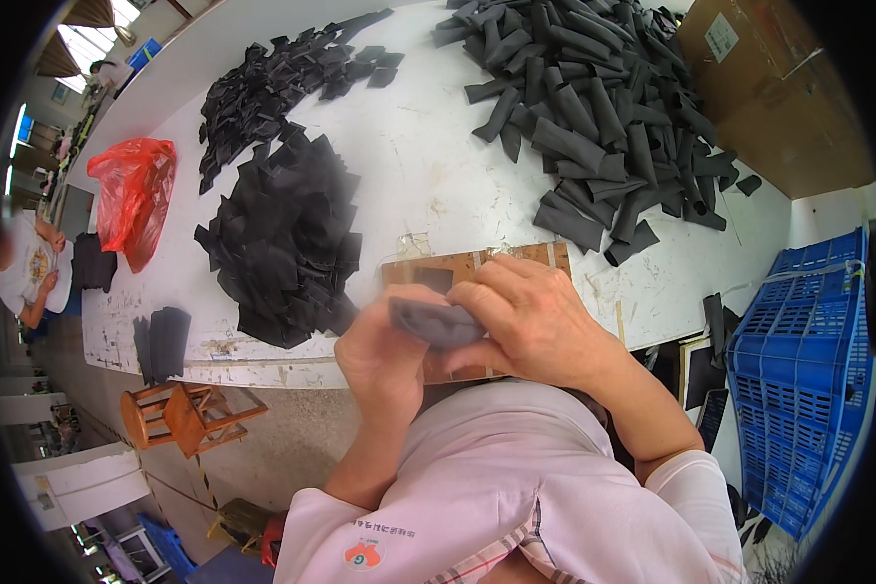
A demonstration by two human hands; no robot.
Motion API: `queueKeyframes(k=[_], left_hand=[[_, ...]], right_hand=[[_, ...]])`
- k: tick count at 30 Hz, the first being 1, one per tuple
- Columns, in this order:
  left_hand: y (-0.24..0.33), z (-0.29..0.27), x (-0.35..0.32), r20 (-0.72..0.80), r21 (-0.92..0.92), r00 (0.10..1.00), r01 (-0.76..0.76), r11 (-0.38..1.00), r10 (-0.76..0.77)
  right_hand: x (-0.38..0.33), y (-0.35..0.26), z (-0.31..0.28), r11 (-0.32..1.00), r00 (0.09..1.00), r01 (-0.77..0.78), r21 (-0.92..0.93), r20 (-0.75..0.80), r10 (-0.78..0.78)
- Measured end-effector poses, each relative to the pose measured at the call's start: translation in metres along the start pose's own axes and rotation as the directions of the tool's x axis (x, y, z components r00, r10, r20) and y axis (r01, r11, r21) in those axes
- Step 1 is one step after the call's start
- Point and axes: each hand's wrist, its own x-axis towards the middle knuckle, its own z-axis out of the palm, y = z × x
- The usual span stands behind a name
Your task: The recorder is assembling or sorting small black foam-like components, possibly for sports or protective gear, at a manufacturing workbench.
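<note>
Both my hands hold a dark grey fabric tube (436, 324) in front of my body, over the near table edge. My left hand (380, 341) wraps the tube from the left. From the right, my right hand (530, 316) closes on it with bent fingers, its thumb low against it. The tube's open end faces up toward me. Beneath the hands, a brown cardboard sheet (553, 257) lies on the table's near edge, with a small dark piece (434, 277) on it. My fingers hide part of the tube.
On the white table (409, 146) lie a heap of similar tubes (594, 117), a pile of flat black pieces (287, 234) and one of smaller pieces (263, 92). Around stand a red plastic bag (134, 200), cardboard box (769, 107), blue crates (798, 380) and wooden stool (195, 417). Another person (34, 263) is at far left.
</note>
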Motion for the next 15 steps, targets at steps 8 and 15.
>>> queueKeyframes(k=[8, 15], left_hand=[[-0.035, -0.009, -0.008, 0.001, 0.037, 0.999, 0.043, 0.998, -0.043], [-0.011, 0.009, 0.018, 0.210, 0.046, 0.977, 0.036, 0.998, -0.045]], right_hand=[[-0.019, 0.026, 0.026, 0.987, 0.964, -0.076, -0.141, 0.243, 0.109], [-0.010, 0.000, 0.012, 0.991, 0.991, -0.129, -0.033, 0.034, 0.130]])
